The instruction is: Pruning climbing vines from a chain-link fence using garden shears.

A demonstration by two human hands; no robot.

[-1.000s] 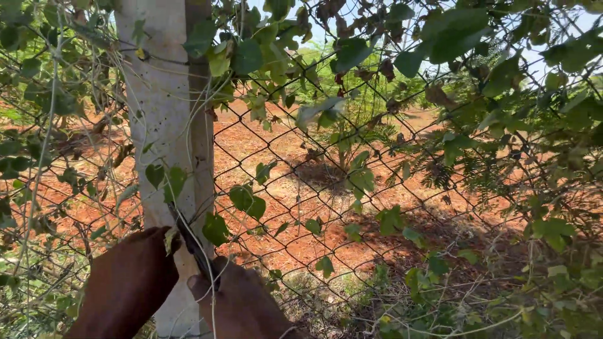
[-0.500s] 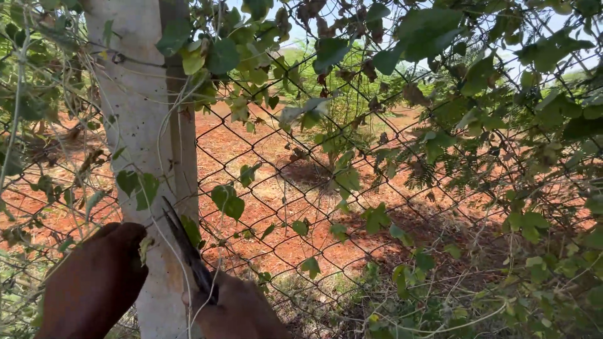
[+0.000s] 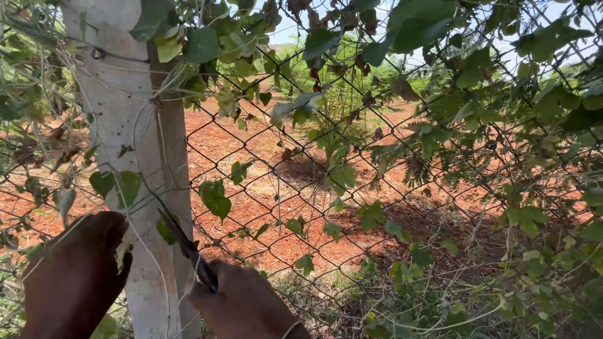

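Observation:
My right hand (image 3: 245, 307) is at the bottom of the view, shut on a dark cutting tool (image 3: 185, 245) whose blades point up and left along a pale concrete fence post (image 3: 135, 144). My left hand (image 3: 75, 276) is at the lower left, against the post's left side, gripping thin vine stems (image 3: 141, 235) that run across the post. Green vine leaves (image 3: 213, 198) hang just above the blades. A chain-link fence (image 3: 326, 188) stretches right from the post.
Leafy creepers (image 3: 477, 94) cover the upper and right part of the fence. Red bare soil (image 3: 264, 207) lies behind the mesh. Dry stems and leaves (image 3: 38, 150) tangle to the left of the post.
Both hands have shifted slightly down and left in the view as the camera moved; the tool's blades stay pointed up along the post among the vines.

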